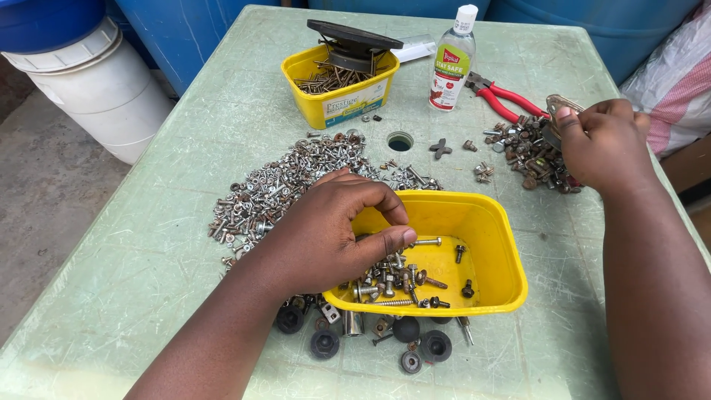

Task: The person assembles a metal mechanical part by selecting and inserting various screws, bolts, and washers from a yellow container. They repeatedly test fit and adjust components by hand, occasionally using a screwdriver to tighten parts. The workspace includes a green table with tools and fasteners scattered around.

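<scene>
Hardware sorted into heaps across a green table (185,244).
Biggest is the loose screw pile (289,181), then the yellow tub (489,237), set close for easy reach; the left hand (333,233) dips into it, fingers pinched, contents unclear. The right hand (603,144) grips a small metal piece (557,105) above the rusty heap (529,152).
</scene>
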